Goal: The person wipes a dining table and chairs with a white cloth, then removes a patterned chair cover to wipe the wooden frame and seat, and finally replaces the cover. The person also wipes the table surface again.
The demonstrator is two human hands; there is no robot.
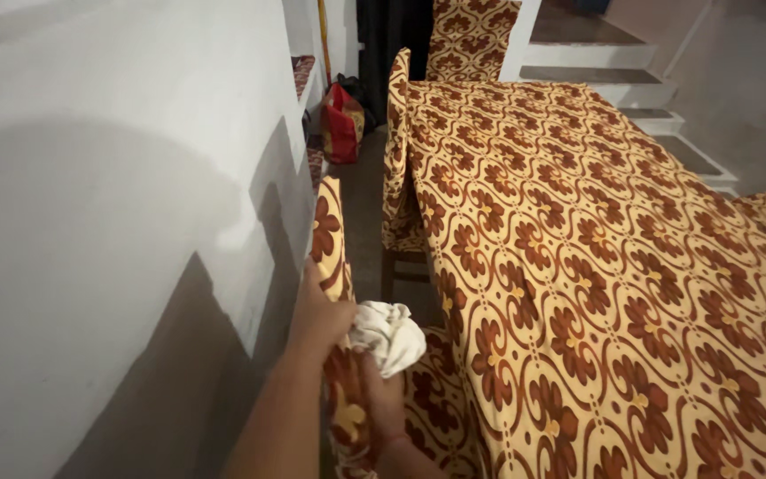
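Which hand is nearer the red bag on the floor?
Left. The left hand grips the chair back's top, closer to the red bag; the right hand sits lower, holding the white cloth.

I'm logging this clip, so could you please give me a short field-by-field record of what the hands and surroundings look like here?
left hand: grips the top of the nearest chair back
right hand: holds a crumpled white cloth against the chair back
chair cover: yellow with brown floral pattern
table: covered in matching cloth, right of the chair
wall: white, at left
red bag: on the floor by the wall
steps: upper right
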